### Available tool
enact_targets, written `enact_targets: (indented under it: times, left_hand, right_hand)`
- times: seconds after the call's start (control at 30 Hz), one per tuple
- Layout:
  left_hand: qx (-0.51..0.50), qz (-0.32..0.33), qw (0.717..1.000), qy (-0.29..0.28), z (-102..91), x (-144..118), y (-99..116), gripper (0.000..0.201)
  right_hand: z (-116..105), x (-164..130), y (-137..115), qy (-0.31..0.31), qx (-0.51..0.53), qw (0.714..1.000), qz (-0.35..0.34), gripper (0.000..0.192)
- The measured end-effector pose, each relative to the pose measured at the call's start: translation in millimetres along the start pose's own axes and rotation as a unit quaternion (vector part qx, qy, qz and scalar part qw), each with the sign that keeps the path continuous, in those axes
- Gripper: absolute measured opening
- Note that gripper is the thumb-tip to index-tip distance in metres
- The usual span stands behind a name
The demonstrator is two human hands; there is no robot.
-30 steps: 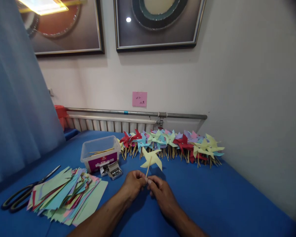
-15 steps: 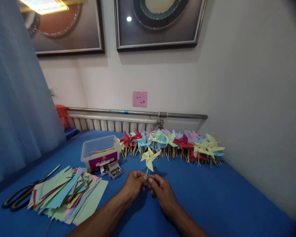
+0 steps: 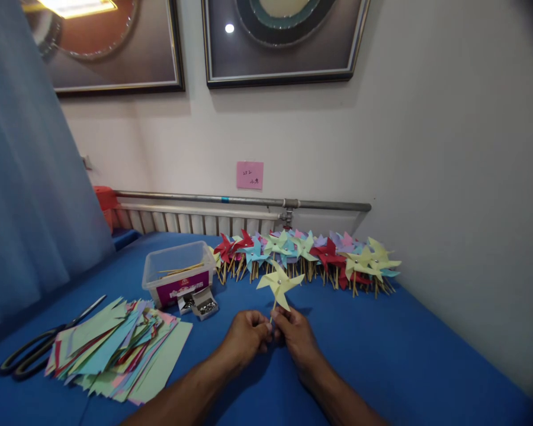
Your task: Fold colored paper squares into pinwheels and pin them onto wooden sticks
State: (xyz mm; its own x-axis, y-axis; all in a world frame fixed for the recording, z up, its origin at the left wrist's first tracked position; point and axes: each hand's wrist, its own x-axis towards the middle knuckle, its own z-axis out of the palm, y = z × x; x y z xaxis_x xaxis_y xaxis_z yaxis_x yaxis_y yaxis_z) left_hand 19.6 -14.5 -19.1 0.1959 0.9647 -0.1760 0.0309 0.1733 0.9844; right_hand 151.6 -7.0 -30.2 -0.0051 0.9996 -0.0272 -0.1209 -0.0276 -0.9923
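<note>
1. The yellow pinwheel (image 3: 279, 283) is sitting to the right of the clear tub (image 3: 171, 290) and nearer the person, its blades spreading around a small metal pin and its stick (image 3: 273, 306) running down between the hands
2. The right hand (image 3: 295, 334), right of the tub, is clamping the stick just under the blades, thumb and finger together; pinching too high could be creasing the lowest blade, which is hanging just beside those fingers
3. The left hand (image 3: 249, 334), on the tub's near right, is bunching its fingertips by the stick's lower end; whether they are touching it is hard to tell, as the fingers are hiding any contact
4. The stick is looking thin, so hands twisting against each other could be cracking it or working the pin loose
5. The crowded pinwheels (image 3: 331, 255) are stretching away from the tub's right side; reaching too far forward could be snagging blades there
6. The small boxes of metal pieces (image 3: 204, 305) are resting open at the tub's front; a sweeping left arm could be spilling them
7. The paper pile (image 3: 102, 346) is lying in front of the tub, leftward, beside the scissors (image 3: 35, 352); the left forearm is passing close, and brushing it could be scattering sheets
</note>
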Motion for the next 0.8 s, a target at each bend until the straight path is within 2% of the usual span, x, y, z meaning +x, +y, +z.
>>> enact_targets:
  times: [0.13, 0.3, 0.6, 0.7, 0.8]
  left_hand:
    - [0.084, 0.029, 0.996, 0.004, -1.6, 0.9, -6.9, 0.013]
    - [0.198, 0.095, 0.975, 0.041, -6.8, -0.8, -5.4, 0.02]
    - [0.292, 0.133, 0.946, 0.048, -4.7, -6.9, -3.5, 0.022]
    - [0.319, 0.135, 0.937, 0.045, -5.8, -8.1, -2.1, 0.019]
    - [0.343, 0.139, 0.929, 0.032, -7.4, -9.3, -0.2, 0.017]
  right_hand:
    - [-1.0, 2.4, 1.7, 0.009, -0.015, 1.0, 0.0, 0.036]
    - [0.7, -1.2, 2.9, 0.034, -0.077, 0.996, -0.03, 0.028]
    - [-0.3, -5.6, 3.2, 0.054, -0.158, 0.985, -0.041, 0.02]
    - [-5.4, -3.5, 4.6, 0.074, -0.193, 0.978, -0.037, 0.019]
    - [-20.7, 2.3, 1.9, 0.083, -0.222, 0.97, -0.044, 0.02]
